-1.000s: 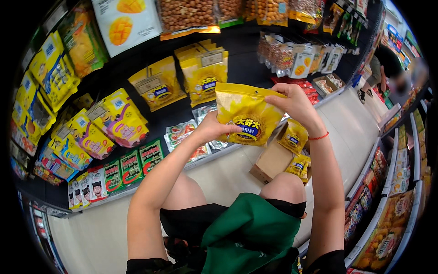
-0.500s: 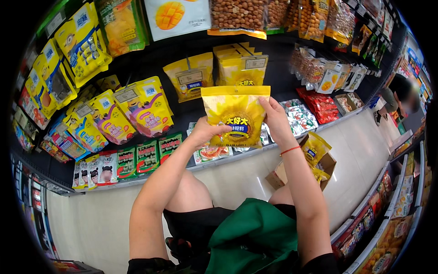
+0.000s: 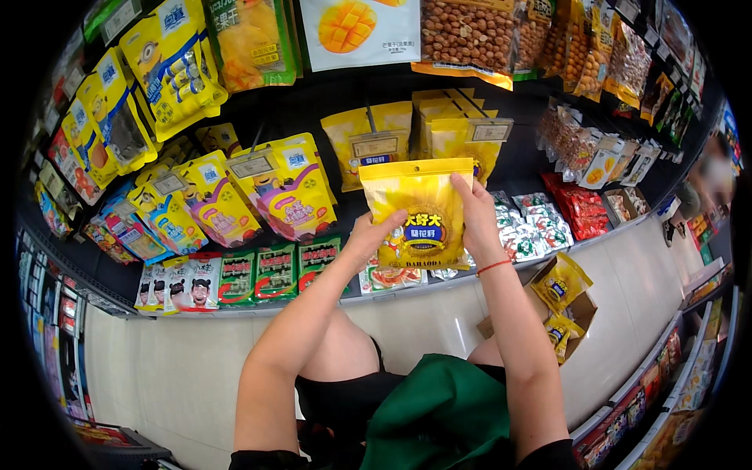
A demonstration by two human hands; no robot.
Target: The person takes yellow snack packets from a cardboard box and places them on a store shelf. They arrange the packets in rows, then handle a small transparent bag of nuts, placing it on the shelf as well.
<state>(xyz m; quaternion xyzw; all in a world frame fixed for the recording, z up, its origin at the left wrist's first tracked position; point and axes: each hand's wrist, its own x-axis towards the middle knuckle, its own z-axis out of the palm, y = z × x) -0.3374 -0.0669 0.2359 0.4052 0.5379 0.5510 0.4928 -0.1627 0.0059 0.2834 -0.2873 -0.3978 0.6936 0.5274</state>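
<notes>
Both forearms raised from below, angled up toward the shelf wall. Left hand [image 3: 374, 235] cupped under the yellow snack bag [image 3: 419, 211], fingers curled on its lower left edge. Right hand [image 3: 475, 211] gripping its right side, fingers closed. Bag upright before the hanging yellow packets [image 3: 376, 141].

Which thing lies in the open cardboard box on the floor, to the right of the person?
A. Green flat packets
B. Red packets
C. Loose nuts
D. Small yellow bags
D: the cardboard box holds small yellow bags, of the same colour as the large yellow bag that the left hand and the right hand hold up before the shelf.
</notes>
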